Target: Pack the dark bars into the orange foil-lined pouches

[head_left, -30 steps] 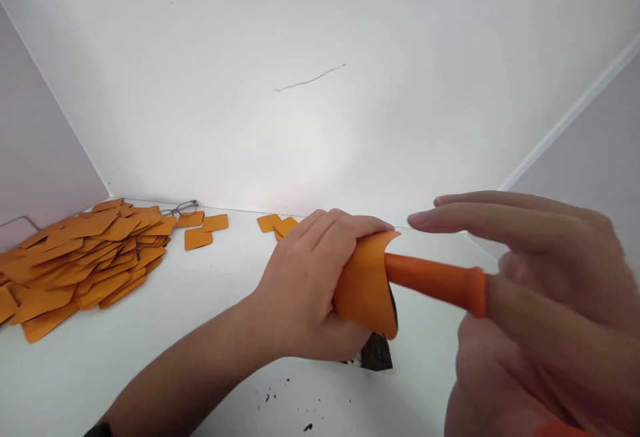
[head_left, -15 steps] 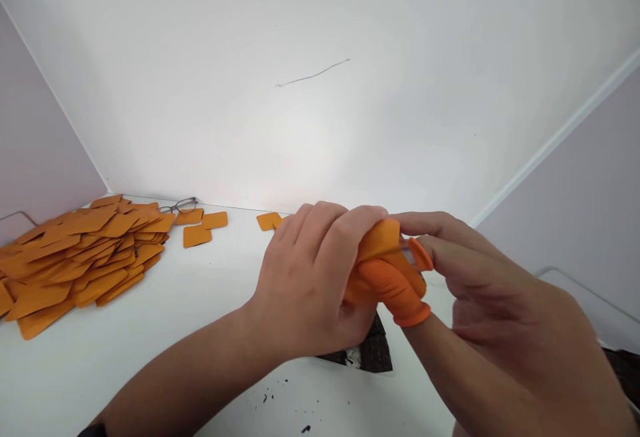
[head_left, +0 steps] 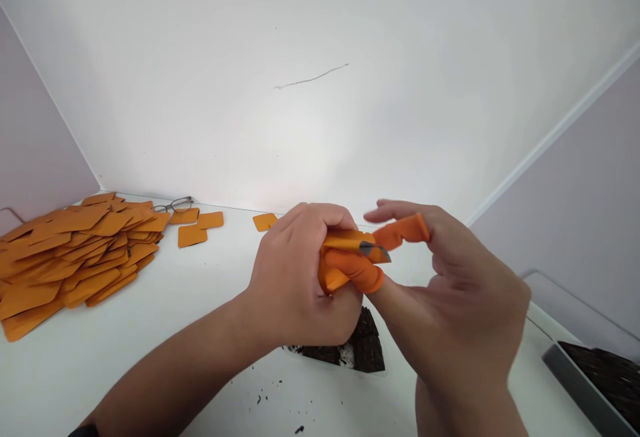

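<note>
My left hand (head_left: 300,277) is closed around a small orange packet (head_left: 343,241), raised above the table. A dark grey patch shows at the packet's right end. My right hand (head_left: 460,297) wears an orange finger cot (head_left: 405,230) on the index finger and another on the thumb. Its thumb presses on the packet's near side, and the index fingertip lies behind its right end. Below my hands, dark brown flaky pieces (head_left: 369,347) lie on the table on what looks like a clear sheet, partly hidden by my left hand.
A large heap of flat orange packets (head_left: 85,250) spreads over the left side. Several loose ones (head_left: 193,235) lie beside it, near eyeglasses (head_left: 181,204). Dark crumbs (head_left: 299,429) dot the white table. A grey tray (head_left: 575,383) with dark strips stands at right.
Both hands have shifted slightly left with the packet. My right index finger has straightened and drawn away from its earlier pinch, and the packet's dark grey end now shows. More of the right tray is visible.
</note>
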`<state>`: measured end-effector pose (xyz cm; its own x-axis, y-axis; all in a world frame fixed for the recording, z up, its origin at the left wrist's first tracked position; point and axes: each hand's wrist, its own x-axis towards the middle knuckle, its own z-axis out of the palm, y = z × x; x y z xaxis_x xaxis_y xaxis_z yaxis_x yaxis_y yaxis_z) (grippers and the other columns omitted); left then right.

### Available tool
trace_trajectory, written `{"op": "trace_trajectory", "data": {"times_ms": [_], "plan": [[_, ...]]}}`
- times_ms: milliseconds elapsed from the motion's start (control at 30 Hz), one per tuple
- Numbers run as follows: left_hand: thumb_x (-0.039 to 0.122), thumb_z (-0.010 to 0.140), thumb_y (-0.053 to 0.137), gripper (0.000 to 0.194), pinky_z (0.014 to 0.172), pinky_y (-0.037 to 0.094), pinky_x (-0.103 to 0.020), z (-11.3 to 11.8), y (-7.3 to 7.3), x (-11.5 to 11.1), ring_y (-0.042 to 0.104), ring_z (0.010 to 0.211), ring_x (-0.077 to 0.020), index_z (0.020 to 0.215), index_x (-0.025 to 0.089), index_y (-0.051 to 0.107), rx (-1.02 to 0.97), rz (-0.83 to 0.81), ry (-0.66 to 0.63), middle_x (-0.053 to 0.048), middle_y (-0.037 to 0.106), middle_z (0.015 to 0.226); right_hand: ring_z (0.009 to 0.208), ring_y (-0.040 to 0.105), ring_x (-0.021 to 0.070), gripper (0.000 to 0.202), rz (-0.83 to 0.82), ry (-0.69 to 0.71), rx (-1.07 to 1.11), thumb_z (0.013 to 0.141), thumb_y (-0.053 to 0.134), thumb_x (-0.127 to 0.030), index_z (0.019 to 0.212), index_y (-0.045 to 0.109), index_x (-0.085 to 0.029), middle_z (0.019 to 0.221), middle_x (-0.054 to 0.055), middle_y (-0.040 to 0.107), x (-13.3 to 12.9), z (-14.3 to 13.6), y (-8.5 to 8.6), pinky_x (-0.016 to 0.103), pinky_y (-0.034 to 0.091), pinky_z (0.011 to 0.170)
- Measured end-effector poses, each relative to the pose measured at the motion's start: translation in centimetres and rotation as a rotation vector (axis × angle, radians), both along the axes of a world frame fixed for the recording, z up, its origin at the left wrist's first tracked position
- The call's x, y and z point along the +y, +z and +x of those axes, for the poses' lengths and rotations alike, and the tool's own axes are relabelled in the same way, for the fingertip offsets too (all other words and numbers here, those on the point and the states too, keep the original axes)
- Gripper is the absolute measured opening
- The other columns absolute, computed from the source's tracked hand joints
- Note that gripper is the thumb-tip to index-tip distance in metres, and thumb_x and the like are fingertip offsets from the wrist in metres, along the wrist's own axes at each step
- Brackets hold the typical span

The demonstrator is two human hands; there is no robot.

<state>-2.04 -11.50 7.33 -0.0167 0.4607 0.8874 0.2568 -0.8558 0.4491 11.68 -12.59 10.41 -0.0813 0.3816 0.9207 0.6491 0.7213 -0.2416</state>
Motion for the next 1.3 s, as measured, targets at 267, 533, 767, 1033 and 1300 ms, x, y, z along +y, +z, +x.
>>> {"op": "trace_trajectory", "data": {"times_ms": [267, 533, 767, 1033, 1300], "plan": [[0.015, 0.070, 0.054, 0.036, 0.064, 0.047, -0.033, -0.2, 0.4, -0.3, 0.062, 0.076, -0.0189, 0.102, 0.028, 0.044, 0.014, -0.079, -0.079, 0.006, 0.057, 0.066, 0.107, 0.069, 0.0295, 0.031, 0.457, 0.137, -0.096, 0.073, 0.078, -0.006, 0.068, 0.051, -0.019, 0.105, 0.010, 0.072, 1.4, 0.3, 0.7, 0.049, 0.060, 0.084], [0.014, 0.066, 0.054, 0.039, 0.061, 0.046, -0.031, -0.6, 0.4, -0.3, 0.062, 0.076, -0.0174, 0.102, 0.025, 0.046, 0.093, -0.048, 0.017, 0.002, 0.062, 0.082, 0.101, 0.068, 0.0262, 0.021, 0.538, 0.148, -0.191, 0.077, 0.073, -0.007, 0.071, 0.056, -0.017, 0.106, 0.012, 0.072, 1.7, 1.0, 0.9, 0.044, 0.057, 0.077], [0.014, 0.066, 0.050, 0.041, 0.056, 0.044, -0.030, -1.5, 0.7, 0.0, 0.061, 0.074, -0.0172, 0.106, 0.023, 0.046, 0.158, -0.004, 0.053, 0.001, 0.061, 0.081, 0.104, 0.068, 0.0267, 0.011, 0.336, 0.219, -0.217, 0.087, 0.063, -0.010, 0.091, 0.065, -0.019, 0.107, 0.009, 0.071, 1.4, 1.4, 1.2, 0.045, 0.054, 0.079], [0.013, 0.062, 0.049, 0.052, 0.054, 0.044, -0.030, -1.5, 0.2, 0.7, 0.062, 0.080, -0.0184, 0.114, 0.022, 0.048, 0.172, 0.009, 0.069, -0.003, 0.064, 0.094, 0.099, 0.068, 0.0234, 0.010, 0.113, 0.269, -0.247, 0.090, 0.059, -0.009, 0.092, 0.060, -0.019, 0.107, 0.009, 0.069, 0.5, 2.4, 1.3, 0.043, 0.054, 0.076], [0.009, 0.066, 0.051, 0.056, 0.061, 0.050, -0.033, -1.0, 0.1, 1.5, 0.056, 0.069, -0.0149, 0.120, 0.023, 0.046, 0.154, 0.223, 0.192, -0.001, 0.067, 0.097, 0.099, 0.072, 0.0237, 0.018, -0.187, 0.308, -0.208, 0.100, 0.054, -0.024, 0.107, 0.069, -0.028, 0.114, 0.001, 0.072, -0.4, 2.9, 1.3, 0.039, 0.061, 0.072]]}}
